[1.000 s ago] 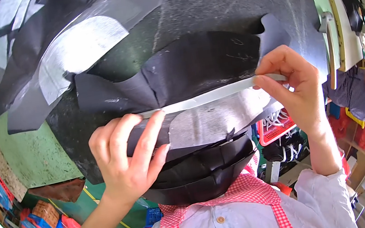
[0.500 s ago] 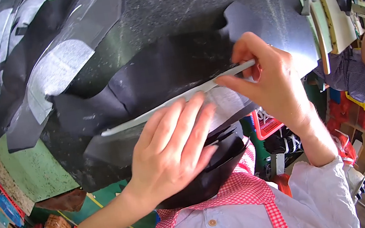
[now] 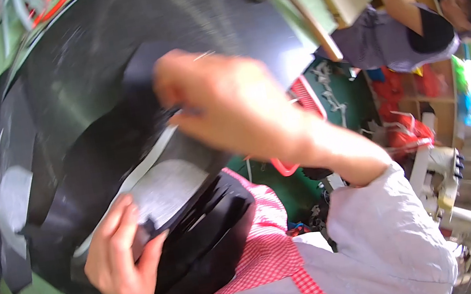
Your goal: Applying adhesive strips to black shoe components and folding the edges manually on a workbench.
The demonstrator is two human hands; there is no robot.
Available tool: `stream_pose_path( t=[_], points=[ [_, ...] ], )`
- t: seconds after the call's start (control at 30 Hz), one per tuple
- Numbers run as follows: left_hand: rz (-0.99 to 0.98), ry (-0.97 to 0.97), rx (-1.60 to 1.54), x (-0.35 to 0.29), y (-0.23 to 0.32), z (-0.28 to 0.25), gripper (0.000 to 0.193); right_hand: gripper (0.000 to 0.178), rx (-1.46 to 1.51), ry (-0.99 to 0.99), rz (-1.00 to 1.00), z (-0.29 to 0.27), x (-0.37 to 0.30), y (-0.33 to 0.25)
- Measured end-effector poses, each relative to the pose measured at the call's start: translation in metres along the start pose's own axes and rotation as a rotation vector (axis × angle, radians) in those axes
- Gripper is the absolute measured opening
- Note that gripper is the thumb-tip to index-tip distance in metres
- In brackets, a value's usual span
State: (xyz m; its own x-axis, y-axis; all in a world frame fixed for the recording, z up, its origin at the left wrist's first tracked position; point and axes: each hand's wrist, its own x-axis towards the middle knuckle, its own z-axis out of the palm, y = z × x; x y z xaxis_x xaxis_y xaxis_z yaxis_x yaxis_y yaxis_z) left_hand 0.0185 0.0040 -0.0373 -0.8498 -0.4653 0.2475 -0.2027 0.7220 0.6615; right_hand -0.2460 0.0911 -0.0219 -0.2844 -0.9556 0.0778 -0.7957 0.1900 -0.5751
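A black sheet piece [image 3: 98, 148] with a pale grey patch [image 3: 170, 186] lies along the near edge of the dark work surface. A narrow white strip [image 3: 147, 161] runs slantwise across it. My left hand [image 3: 119, 253] is at the near left end, thumb and bent fingers closed on the black sheet's edge beside the patch. My right hand [image 3: 235, 106], smeared by motion, is over the strip's far end. Its fingertips are pinched together around something small and dark that I cannot make out. Below them, a stack of black pieces [image 3: 207, 239] rests against my checked apron.
More black pieces with whitish patches [image 3: 15, 199] lie at the left. A hammer [image 3: 299, 8] rests on the green table edge. A red basket [image 3: 307, 97] stands below the table's right side. Another person [image 3: 397, 36] is at the upper right.
My view has turned, swinging the scene round. My left hand went from lying flat over the strip to gripping the sheet's edge. My right hand still pinches at the strip's far end.
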Motion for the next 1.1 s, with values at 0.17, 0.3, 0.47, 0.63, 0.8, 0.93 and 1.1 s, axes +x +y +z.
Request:
stream_pose_path(
  t=[0.17, 0.3, 0.47, 0.63, 0.8, 0.93, 1.1],
  points=[
    [0.094, -0.248, 0.238, 0.006, 0.018, -0.002, 0.028, 0.040, 0.105, 0.155, -0.380, 0.033, 0.009, -0.018],
    [0.015, -0.345, 0.061, 0.028, 0.028, -0.022, 0.029, 0.053, -0.123, 0.172, -0.421, 0.052, 0.018, -0.007],
    [0.013, -0.188, 0.320, 0.055, 0.011, -0.059, 0.066, 0.054, -0.167, 0.123, -0.456, 0.057, 0.022, -0.027],
    [-0.240, -0.373, 0.345, 0.069, -0.015, -0.042, 0.115, 0.058, -0.143, 0.106, -0.445, 0.055, 0.018, -0.021],
    [-0.214, -0.276, 0.284, 0.056, -0.032, -0.039, 0.108, 0.060, -0.141, -0.033, -0.418, 0.042, 0.024, -0.030],
    [-0.445, -0.451, 0.285, 0.068, -0.022, -0.039, 0.077, 0.029, -0.086, -0.443, -0.332, 0.031, 0.029, -0.029],
    [0.030, -0.186, 0.393, 0.071, -0.024, -0.037, 0.019, 0.008, -0.038, -0.136, -0.461, 0.042, 0.030, -0.017]
  ],
)
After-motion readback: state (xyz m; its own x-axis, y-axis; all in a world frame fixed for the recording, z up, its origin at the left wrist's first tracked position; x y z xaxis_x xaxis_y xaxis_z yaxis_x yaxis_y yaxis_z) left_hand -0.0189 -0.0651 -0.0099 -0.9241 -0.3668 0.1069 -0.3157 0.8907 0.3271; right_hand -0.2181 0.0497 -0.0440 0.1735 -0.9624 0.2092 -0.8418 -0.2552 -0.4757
